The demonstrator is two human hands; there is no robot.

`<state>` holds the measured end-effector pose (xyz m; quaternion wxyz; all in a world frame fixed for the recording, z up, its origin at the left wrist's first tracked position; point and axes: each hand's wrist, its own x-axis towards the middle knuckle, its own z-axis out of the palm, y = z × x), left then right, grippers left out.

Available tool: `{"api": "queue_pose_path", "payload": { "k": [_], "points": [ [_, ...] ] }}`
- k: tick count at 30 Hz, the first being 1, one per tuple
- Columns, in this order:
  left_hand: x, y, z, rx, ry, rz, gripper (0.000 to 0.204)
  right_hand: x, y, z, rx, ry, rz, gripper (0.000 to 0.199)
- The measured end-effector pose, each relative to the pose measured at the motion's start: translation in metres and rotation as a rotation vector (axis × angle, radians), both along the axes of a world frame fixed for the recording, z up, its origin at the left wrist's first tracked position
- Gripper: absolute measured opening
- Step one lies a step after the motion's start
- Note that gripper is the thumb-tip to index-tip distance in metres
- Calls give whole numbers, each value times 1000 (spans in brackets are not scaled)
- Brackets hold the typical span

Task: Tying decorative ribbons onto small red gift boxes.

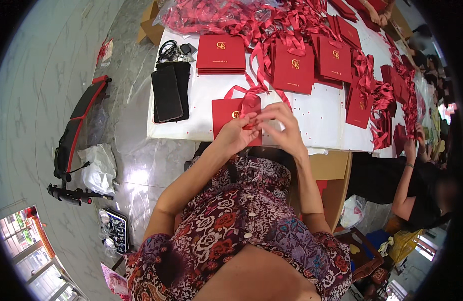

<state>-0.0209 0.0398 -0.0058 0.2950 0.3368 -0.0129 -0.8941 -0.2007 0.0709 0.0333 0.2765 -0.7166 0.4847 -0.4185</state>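
Observation:
A red paper gift bag (222, 108) with a gold emblem lies flat at the table's near edge, in front of me. A red satin ribbon (251, 102) rises from it in loops. My left hand (236, 135) is closed over the bag's lower part, fingertips pinching the ribbon. From the right, my right hand (285, 131) meets it with bent fingers and thumb brought together at the same ribbon. The exact grip of the right fingertips is partly hidden.
Stacks of red bags (293, 67) and a heap of ribbons (211, 17) cover the table's (191, 131) far side. A black phone (167, 94) lies at left, near cables (168, 51). At right, another person's arm (406, 175) reaches the table. A cardboard box (332, 168) stands below.

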Motion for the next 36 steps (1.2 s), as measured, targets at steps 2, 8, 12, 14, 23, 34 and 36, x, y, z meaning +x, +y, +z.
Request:
{"api": "queue_pose_path", "payload": {
  "k": [2,8,12,14,23,34,36],
  "points": [
    [-4,2,-2,-49,68,-1,27,13,6,5,-61,51,-4,22],
    [-13,4,-14,-67,502,-81,21,24,13,-6,-145,12,-89,34],
    [-10,8,-9,-74,392,-58,19,28,16,-7,-47,-178,-307,43],
    [-10,7,-15,-156,540,5,16,22,15,-10,-32,-121,-299,43],
    [-22,16,-3,-634,-113,130,19,27,15,-27,265,-486,-251,16],
    [61,-31,-26,-1552,-1502,71,51,1,0,44,450,-601,-153,13],
    [68,-39,-30,-1666,-1451,-101,46,13,-10,11,416,-355,-148,9]
  ]
}}
